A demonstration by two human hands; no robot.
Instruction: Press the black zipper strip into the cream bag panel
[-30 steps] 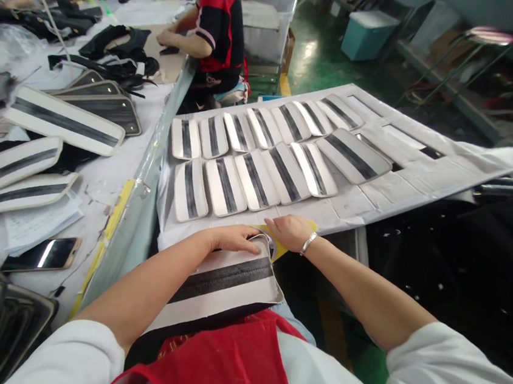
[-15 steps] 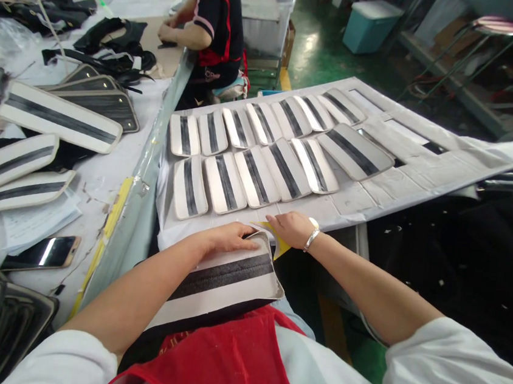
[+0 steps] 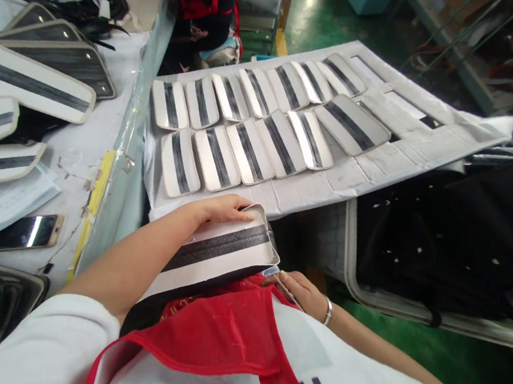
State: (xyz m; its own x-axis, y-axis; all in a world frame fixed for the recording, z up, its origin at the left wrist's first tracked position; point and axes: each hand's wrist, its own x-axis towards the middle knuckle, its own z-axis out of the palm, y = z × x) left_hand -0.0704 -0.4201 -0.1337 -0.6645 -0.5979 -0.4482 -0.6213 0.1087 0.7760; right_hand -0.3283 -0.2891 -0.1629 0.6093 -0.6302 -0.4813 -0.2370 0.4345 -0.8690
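On lap, right hand (image 3: 298, 291) dropped from board edge (image 3: 311, 192).

Left hand (image 3: 218, 210) presses a striped panel (image 3: 217, 255) on the lap

White panel (image 3: 218, 250) with black centre stripe lies tilted on lap.

Thirteen white panels with a black centre strip (image 3: 217, 159) are counted laid out on the sloped board (image 3: 378, 168): seven in the far row, five in the near row, one larger at the right. One more striped panel (image 3: 218, 252) is seen on the lap. One phone (image 3: 20, 232) is seen on the bench (image 3: 77, 155). Two persons are visible.
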